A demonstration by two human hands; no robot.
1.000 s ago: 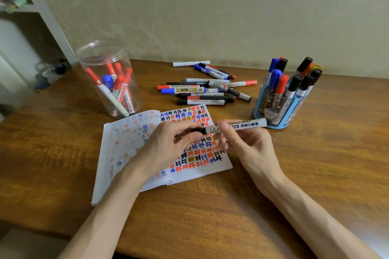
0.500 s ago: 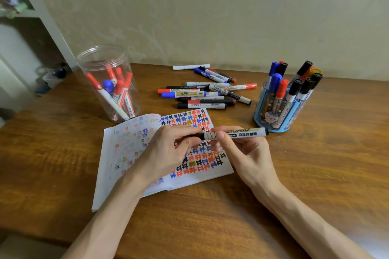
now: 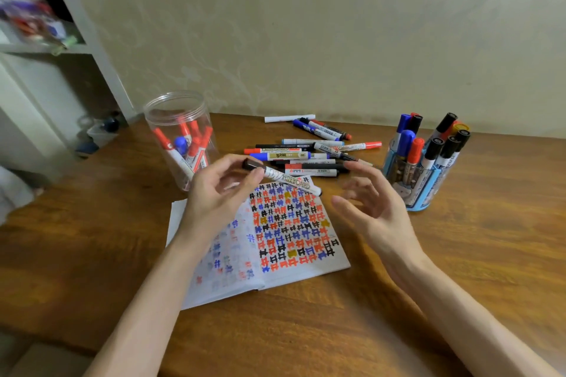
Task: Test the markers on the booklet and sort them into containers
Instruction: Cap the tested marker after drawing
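1. While the left hand (image 3: 220, 193) pinches a black-capped whiteboard marker (image 3: 291, 181) between thumb and fingertips just below its cap, the barrel slants down to the right over the top edge of the booklet (image 3: 226, 285).
2. Beside it, the right hand (image 3: 373, 211) hovers with fingers spread and relaxed, holding nothing and touching nothing.
3. With the cap apparently on, testing of this marker looks finished and the sorting step is in hand.
4. Which container it belongs in cannot be read from the view. The next move calls for carrying it over one rim, tipping it upright and letting go without knocking its neighbours.
5. To the left of the booklet stands a clear plastic jar (image 3: 153, 119), open-topped, holding several red-capped markers and one blue.
6. To the right stands a blue pen holder (image 3: 428, 190), packed with upright black, blue and red-capped markers.
7. Behind the booklet, a loose pile of markers (image 3: 309, 156) lies on the wooden table (image 3: 459, 254), probably awaiting their turn.
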